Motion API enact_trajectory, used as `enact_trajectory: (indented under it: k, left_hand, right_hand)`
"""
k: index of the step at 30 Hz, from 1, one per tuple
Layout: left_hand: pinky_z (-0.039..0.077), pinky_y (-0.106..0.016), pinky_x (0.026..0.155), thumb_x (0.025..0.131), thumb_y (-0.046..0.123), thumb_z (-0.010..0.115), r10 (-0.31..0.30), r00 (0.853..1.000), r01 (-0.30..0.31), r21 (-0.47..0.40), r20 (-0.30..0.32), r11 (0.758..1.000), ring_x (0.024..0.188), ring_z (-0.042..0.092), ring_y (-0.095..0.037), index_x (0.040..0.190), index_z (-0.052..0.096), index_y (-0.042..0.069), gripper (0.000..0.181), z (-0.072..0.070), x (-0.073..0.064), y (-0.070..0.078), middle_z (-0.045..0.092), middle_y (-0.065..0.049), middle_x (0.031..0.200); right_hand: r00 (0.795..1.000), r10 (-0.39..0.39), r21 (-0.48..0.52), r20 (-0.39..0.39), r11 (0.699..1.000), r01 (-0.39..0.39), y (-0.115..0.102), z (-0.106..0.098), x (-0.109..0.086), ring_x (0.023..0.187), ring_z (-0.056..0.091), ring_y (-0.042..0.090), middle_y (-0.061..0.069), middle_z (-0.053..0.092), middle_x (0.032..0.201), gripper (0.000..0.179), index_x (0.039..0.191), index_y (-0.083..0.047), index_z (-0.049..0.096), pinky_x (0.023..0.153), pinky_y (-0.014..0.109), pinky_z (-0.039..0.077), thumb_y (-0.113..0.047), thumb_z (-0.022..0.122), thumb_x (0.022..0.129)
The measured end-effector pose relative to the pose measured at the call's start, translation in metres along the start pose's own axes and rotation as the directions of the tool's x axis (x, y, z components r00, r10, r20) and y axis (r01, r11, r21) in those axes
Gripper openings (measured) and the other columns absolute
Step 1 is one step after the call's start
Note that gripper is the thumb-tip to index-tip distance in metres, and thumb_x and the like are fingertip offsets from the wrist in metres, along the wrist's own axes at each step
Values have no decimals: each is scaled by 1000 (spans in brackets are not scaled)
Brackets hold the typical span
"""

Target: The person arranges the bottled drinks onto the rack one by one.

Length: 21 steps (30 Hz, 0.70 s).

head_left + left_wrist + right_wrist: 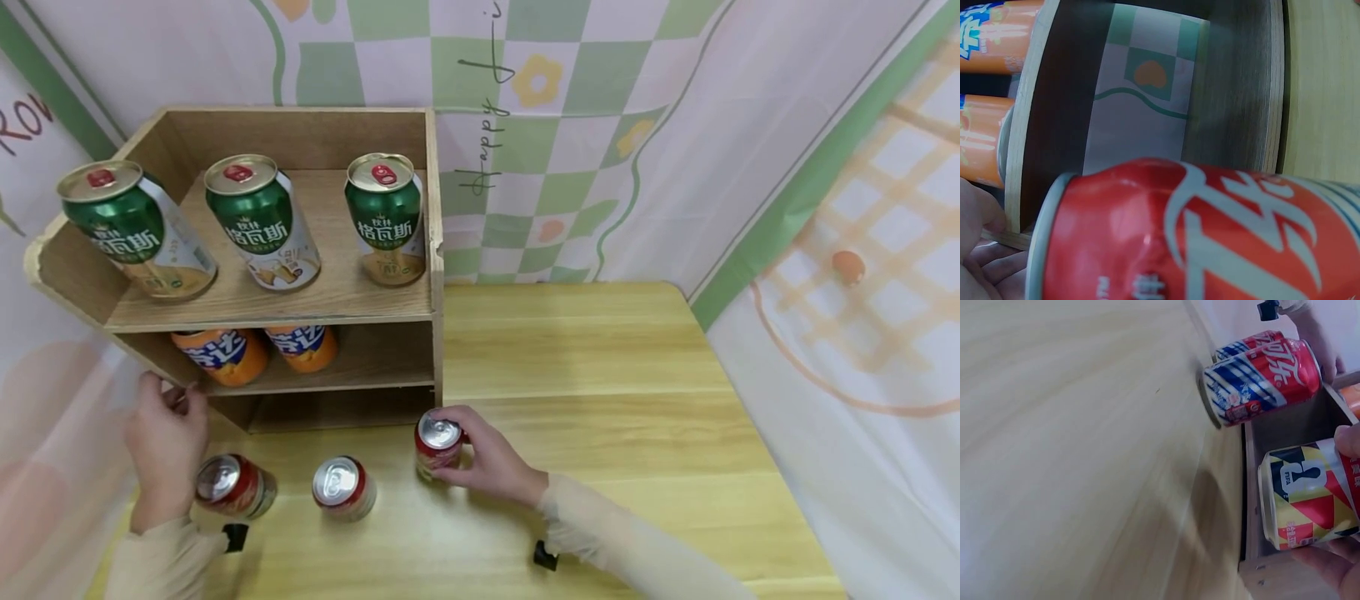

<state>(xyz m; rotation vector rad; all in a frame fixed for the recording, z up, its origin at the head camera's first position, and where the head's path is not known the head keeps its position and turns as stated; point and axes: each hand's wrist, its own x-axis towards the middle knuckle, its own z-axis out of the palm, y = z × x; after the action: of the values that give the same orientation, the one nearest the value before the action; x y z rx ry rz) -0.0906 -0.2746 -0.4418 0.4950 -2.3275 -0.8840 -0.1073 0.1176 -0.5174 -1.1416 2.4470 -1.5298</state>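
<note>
My right hand (491, 462) grips a red-and-yellow soda can (437, 457) near its silver top, at the shelf's front right corner. In the right wrist view that can (1313, 495) shows a FIFA logo, with thumb and fingers round it. On the left, my left hand (167, 450) pinches the edge of the wooden shelf (341, 319); the left wrist view has thumb and fingers (982, 209) at the board's edge. Between my hands, one red cola can (345, 492) stands on the table. Another cola can (238, 487) is beside my left wrist.
Several green-and-white cans (262, 225) stand on the shelf's top level. Two orange soda cans (303, 346) sit on the middle level, above a low bottom compartment (330, 410). A patterned cloth (555, 167) hangs behind the wooden table (585, 358).
</note>
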Motion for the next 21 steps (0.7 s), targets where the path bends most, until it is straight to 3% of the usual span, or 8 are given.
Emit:
enact_trajectory:
  k: [8,16,21]
  left_hand:
    - [28,0,66,97,9,53,3,1000,-3,27,3,1000,71,31,36,119,55,-7,28,-1,0,1,71,-31,104]
    - [28,-2,66,97,10,54,7,1000,-7,28,7,1000,71,31,36,120,55,-7,29,-1,1,1,71,-31,104]
    - [31,-7,65,95,11,55,-11,1000,11,38,14,999,69,31,34,119,56,-5,29,-2,3,3,72,-30,103]
  right_hand:
    - [999,-44,22,-4,999,44,-9,15,18,123,58,25,14,53,140,78,145,-7,44,101,31,51,-3,85,79]
    - [996,-78,-81,-34,994,75,-11,30,33,128,54,26,13,55,140,76,143,-8,47,109,36,45,-9,88,79]
    - [996,-70,-62,-60,996,67,-12,38,38,128,53,25,12,54,141,75,143,-9,48,109,35,44,-7,87,79]
